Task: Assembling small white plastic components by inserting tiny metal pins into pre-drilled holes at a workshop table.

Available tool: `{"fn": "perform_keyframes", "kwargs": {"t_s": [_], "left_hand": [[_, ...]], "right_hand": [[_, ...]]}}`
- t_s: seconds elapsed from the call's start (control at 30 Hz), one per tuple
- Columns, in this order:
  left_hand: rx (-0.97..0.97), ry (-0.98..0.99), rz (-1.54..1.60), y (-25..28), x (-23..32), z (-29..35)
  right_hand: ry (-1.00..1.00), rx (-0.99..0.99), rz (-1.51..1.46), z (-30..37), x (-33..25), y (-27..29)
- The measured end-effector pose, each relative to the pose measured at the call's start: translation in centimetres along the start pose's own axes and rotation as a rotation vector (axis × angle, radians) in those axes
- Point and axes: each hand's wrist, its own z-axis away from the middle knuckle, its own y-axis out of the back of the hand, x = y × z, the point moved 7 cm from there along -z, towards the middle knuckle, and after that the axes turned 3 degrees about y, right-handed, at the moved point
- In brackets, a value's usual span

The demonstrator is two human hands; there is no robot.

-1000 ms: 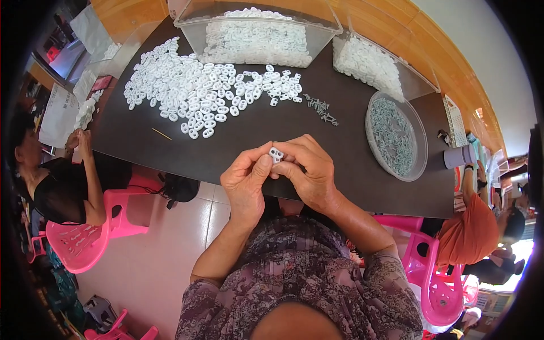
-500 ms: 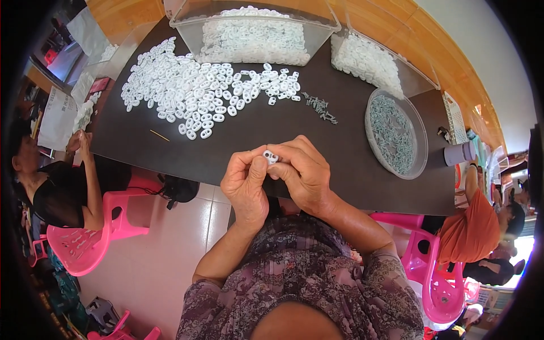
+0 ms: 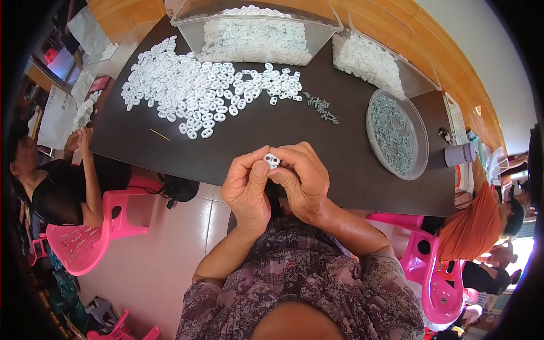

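Note:
Between my two hands, over the near edge of the dark table [image 3: 226, 150], is a small white plastic piece with two holes [image 3: 272, 161]. My left hand [image 3: 247, 184] pinches it between thumb and index finger. From the other side my right hand [image 3: 303, 178] closes on the same piece with thumb and fingers. Whether a small screw sits in it is too small to tell. Beyond the hands lies a large heap of white oval two-hole pieces [image 3: 187, 85]. Beside it is a smaller cluster of white pieces [image 3: 269, 84], then a little pile of grey screws [image 3: 322, 107].
Clear plastic bins [image 3: 255, 42] [image 3: 371, 62] of white pieces stand at the back. A round tub [image 3: 422, 141] of screws sits at right, near a grey cup [image 3: 460, 153]. A thin brass-coloured rod [image 3: 160, 135] lies at left. People sit on pink chairs [image 3: 85, 241] at both sides.
Both hands have stayed together at nearly the same spot. The white piece has turned slightly in the fingers, and the right fingers have shifted a little lower.

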Motion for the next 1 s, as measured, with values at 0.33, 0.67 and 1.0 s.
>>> {"fn": "perform_keyframes", "kwargs": {"t_s": [0.33, 0.67, 1.0], "left_hand": [[0.010, -0.129, -0.104, 0.0, 0.2, 1.0], [0.042, -0.242, -0.188, 0.0, 0.7, 1.7], [0.049, -0.165, -0.111, 0.0, 1.0, 1.4]], "right_hand": [[0.030, 0.115, 0.065, 0.8, -0.8, -0.4], [0.112, 0.151, 0.086, 1.1, -1.6, -0.6], [0.126, 0.102, 0.096, 0.6, -2.2, -1.0]]}}
